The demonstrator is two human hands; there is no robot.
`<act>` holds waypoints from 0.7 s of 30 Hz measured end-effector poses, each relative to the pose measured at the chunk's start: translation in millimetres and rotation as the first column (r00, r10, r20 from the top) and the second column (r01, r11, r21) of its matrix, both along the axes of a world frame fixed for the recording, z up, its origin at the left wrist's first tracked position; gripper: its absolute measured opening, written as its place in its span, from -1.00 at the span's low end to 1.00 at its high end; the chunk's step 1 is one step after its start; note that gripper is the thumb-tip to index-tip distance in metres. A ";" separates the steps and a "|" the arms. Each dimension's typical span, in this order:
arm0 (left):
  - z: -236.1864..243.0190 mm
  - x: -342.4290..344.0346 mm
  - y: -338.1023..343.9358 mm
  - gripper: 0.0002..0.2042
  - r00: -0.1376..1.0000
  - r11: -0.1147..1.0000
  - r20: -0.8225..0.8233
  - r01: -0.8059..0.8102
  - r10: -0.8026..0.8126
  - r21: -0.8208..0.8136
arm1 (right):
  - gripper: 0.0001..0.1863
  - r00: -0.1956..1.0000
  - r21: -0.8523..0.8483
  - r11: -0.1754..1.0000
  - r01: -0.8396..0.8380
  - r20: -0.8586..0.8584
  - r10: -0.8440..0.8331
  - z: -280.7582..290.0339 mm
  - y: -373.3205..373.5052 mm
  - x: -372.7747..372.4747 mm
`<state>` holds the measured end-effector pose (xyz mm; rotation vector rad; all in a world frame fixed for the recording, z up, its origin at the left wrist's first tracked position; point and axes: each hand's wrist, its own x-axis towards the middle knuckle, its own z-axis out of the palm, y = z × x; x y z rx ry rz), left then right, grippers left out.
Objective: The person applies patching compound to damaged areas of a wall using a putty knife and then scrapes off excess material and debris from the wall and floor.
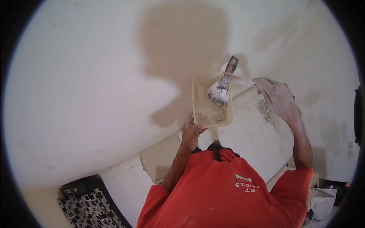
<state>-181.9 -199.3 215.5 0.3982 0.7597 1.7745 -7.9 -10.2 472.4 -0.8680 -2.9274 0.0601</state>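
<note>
L hand [192, 131] at frame centre grips the lower edge of a beige plaster tray [211, 99], thumb curled over the rim. Putty knife [221, 86] lies in the tray w/ plaster on its blade. R hand [276, 98], centre-right, fingers closed round a thin white tool [240, 80] reaching to the tray's top edge.

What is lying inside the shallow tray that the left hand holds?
In the tray lies a putty knife, blade smeared with white filler, plus crumbs of filler near the lower edge. The tray floor under the blade is covered.
</note>
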 end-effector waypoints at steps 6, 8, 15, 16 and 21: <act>-3.0 11.3 14.9 -0.14 0.999 0.999 0.034 0.012 -0.011 -0.031 | -0.76 0.878 -0.312 0.883 0.350 -0.219 -0.425 -48.3 36.0 -7.8; -14.8 8.0 20.7 -0.15 1.000 0.999 0.010 0.026 -0.026 -0.039 | -0.75 0.797 -0.443 0.847 0.293 -0.375 -0.472 -87.1 52.8 -12.5; -28.3 -23.1 33.0 -0.10 0.992 0.989 -0.057 0.103 -0.109 -0.101 | -0.74 0.452 -0.839 0.544 0.017 -0.479 -0.753 -165.0 70.5 -58.9; -27.6 -31.9 31.8 -0.10 0.992 0.990 -0.074 0.096 -0.105 -0.108 | -0.74 0.487 -0.840 0.543 -0.020 -0.482 -0.728 -164.6 70.5 -65.0; -48.4 -38.5 33.6 -0.13 0.970 0.964 -0.096 0.206 -0.224 -0.170 | -0.74 0.648 -0.751 0.654 -0.095 -0.545 -0.532 -164.5 81.3 -72.0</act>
